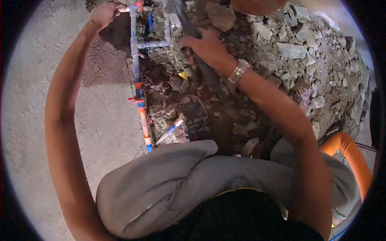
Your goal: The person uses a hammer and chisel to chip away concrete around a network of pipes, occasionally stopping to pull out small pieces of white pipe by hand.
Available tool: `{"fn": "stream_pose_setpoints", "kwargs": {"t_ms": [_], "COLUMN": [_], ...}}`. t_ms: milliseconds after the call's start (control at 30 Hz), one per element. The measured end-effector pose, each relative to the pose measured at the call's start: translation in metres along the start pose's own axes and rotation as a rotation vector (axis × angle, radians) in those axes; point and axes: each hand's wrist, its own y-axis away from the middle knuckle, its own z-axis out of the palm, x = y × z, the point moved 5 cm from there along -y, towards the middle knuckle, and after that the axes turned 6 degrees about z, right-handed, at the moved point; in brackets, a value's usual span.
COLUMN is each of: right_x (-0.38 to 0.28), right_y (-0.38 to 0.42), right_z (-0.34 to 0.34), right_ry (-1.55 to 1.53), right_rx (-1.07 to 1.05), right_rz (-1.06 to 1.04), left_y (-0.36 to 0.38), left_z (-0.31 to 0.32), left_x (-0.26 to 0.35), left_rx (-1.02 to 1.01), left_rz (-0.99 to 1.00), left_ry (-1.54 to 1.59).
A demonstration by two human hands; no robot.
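At the top left, my left hand [105, 15] is closed around the end of a short pale pipe stub [125, 9]. That stub joins a thin water pipe [135, 68] with blue, white and orange sections, close to a red valve handle [139, 5]. My right hand [209, 47] grips a thick dark grey pipe [186, 18] that slants down through the dug soil. Its fingers are partly hidden behind the pipe. Lower on the thin pipe sits a second red valve handle [135, 99].
Concrete floor [96, 116] lies to the left. Broken rock and soil [317, 64] are heaped at right. A loose-looking pipe piece [171, 129] angles up near my knee. A bent orange pipe [350, 154] stands at lower right. A rounded brown shape [259, 5] shows at the top edge.
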Motion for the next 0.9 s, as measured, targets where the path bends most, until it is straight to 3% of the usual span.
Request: {"fn": "stream_pose_setpoints", "kwargs": {"t_ms": [33, 133, 167, 200, 300, 333, 367, 433, 500, 567, 600, 667, 700, 767, 833, 900], "right_x": [0.006, 0.042, 0.037, 0.033, 0.020, 0.017, 0.016, 0.012, 0.009, 0.015, 0.016, 0.015, 0.012, 0.010, 0.006, 0.006], "right_y": [-0.003, -0.024, -0.023, -0.021, -0.046, -0.057, -0.068, -0.075, -0.080, -0.095, -0.102, -0.110, -0.112, -0.116, -0.118, -0.117], "right_z": [0.011, 0.047, 0.055, 0.063, 0.075, 0.079, 0.083, 0.087, 0.089, 0.097, 0.100, 0.109, 0.112, 0.109, 0.110, 0.108], "right_ry": [-0.063, -0.158, -0.287, -0.415, -0.530, -0.532, -0.648, -0.759, -0.758, -0.715, -0.670, -0.708, -0.745, -0.755, -0.770, -0.764], "right_rx": [0.079, 0.150, 0.126, 0.114, 0.126, 0.120, 0.131, 0.137, 0.129, 0.169, 0.208, 0.166, 0.125, 0.102, 0.084, 0.240], "right_rz": [0.023, 0.034, 0.134, 0.236, 0.128, 0.122, 0.203, 0.280, 0.302, 0.293, 0.287, 0.263, 0.242, 0.272, 0.302, 0.227], "left_y": [0.001, 0.002, 0.004, 0.007, 0.007, 0.006, 0.009, 0.011, 0.015, 0.015, 0.012, 0.007, 0.009, 0.011, 0.002, 0.002], "left_z": [0.010, 0.008, 0.010, 0.024, 0.030, 0.027, 0.034, 0.049, 0.048, 0.068, 0.049, 0.036, 0.040, 0.032, 0.028, 0.013], "left_x": [-0.008, -0.007, -0.005, -0.017, -0.019, -0.019, -0.026, -0.033, -0.031, -0.044, -0.031, -0.020, -0.026, -0.018, -0.011, 0.002], "left_rx": [-0.140, -0.040, 0.003, -0.092, -0.091, -0.001, -0.003, 0.133, 0.147, 0.276, 0.276, -0.023, -0.026, -0.051, -0.092, -0.140], "left_rz": [-0.005, 0.032, 0.060, -0.019, 0.022, -0.108, -0.111, 0.064, 0.117, 0.072, 0.073, -0.210, -0.209, 0.040, -0.047, -0.136], "left_ry": [0.006, 0.006, 0.010, -0.130, -0.128, -0.059, -0.065, -0.019, -0.044, 0.363, 0.362, -0.059, -0.059, -0.061, -0.091, -0.116]}}
